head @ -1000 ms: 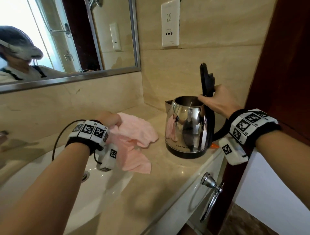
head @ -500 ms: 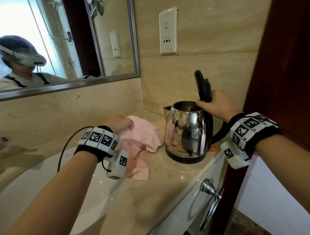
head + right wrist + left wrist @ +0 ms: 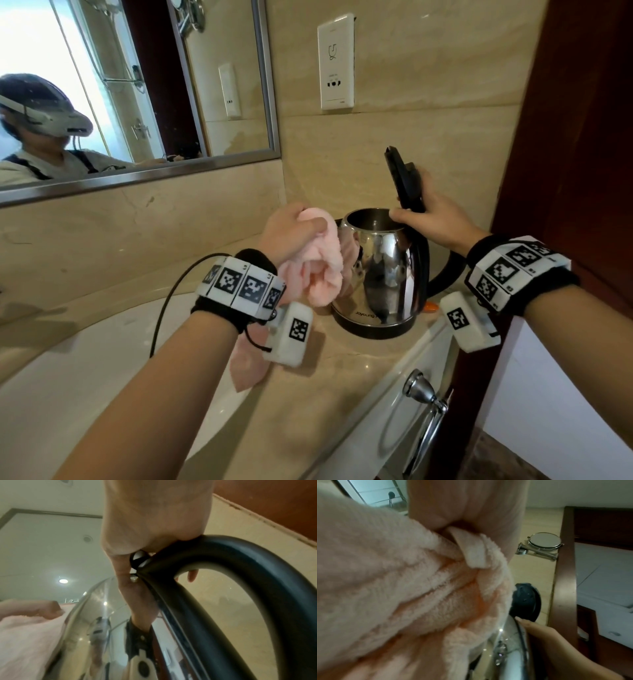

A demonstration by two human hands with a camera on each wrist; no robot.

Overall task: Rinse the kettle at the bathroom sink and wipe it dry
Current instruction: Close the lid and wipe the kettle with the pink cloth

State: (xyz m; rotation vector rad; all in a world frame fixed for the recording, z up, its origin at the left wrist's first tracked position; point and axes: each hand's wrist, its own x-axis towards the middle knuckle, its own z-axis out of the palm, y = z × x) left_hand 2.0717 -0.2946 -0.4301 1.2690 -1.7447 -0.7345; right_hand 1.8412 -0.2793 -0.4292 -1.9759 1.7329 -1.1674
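Observation:
A shiny steel kettle (image 3: 383, 270) stands upright on the beige counter (image 3: 322, 383), its black lid (image 3: 400, 178) flipped up. My right hand (image 3: 431, 219) grips the top of the black handle (image 3: 240, 588), thumb lying on the kettle's rim. My left hand (image 3: 291, 229) holds a bunched pink cloth (image 3: 318, 263) against the kettle's left side by the spout. In the left wrist view the pink cloth (image 3: 402, 581) fills most of the picture, with the kettle (image 3: 508, 649) at the lower right.
A white sink basin (image 3: 85, 377) lies at the lower left. A mirror (image 3: 120, 85) and a wall socket (image 3: 335, 61) are on the wall behind. A dark wooden door frame (image 3: 565, 137) stands close on the right. A chrome towel ring (image 3: 428, 411) hangs off the counter front.
My left hand has lifted the pink cloth off the counter and brought it right against the kettle's side. My right hand has stayed on the handle.

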